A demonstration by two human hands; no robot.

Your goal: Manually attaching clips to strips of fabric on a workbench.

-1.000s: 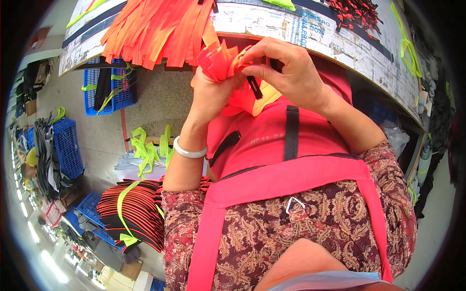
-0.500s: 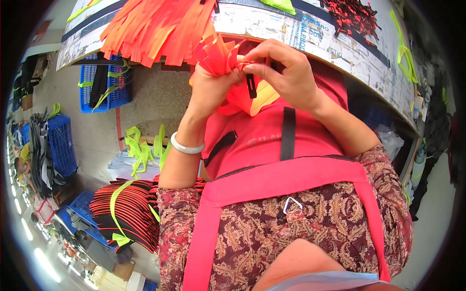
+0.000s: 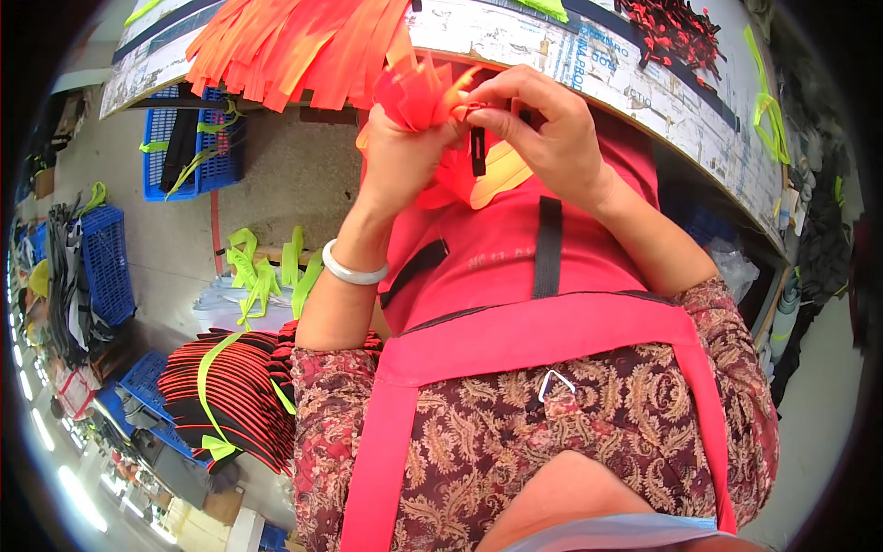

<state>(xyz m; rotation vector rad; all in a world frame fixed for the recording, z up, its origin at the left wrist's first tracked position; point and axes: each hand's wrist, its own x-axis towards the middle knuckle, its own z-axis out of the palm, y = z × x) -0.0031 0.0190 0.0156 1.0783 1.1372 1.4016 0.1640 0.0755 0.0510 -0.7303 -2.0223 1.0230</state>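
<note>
At the near edge of a curved work surface (image 3: 644, 92), a person in a pink apron (image 3: 515, 340) holds a bundle of orange-red straps (image 3: 418, 92) up between chest and surface edge. The left hand (image 3: 400, 156) is wrapped around the bundle from below, fingers closed on it, a white bangle (image 3: 354, 271) on the wrist. The right hand (image 3: 543, 129) comes in from the right, thumb and fingertips pinched narrow on the strap ends at the bundle's top. The bundle's long axis runs roughly upright in the view, its loose ends fanning up and slightly left toward the surface, its lower part trailing down toward the chest beneath the hands, where a small black slider (image 3: 477, 152) hangs against a paler orange piece.

On the surface just above lies a heap of loose orange straps (image 3: 294, 46), spilling over the edge; a scatter of small red and black parts (image 3: 676, 28) sits further right. Down on the floor to the left stand blue crates (image 3: 189, 147), and a stack of black-and-red pieces (image 3: 235, 391) tied with yellow-green tape.
</note>
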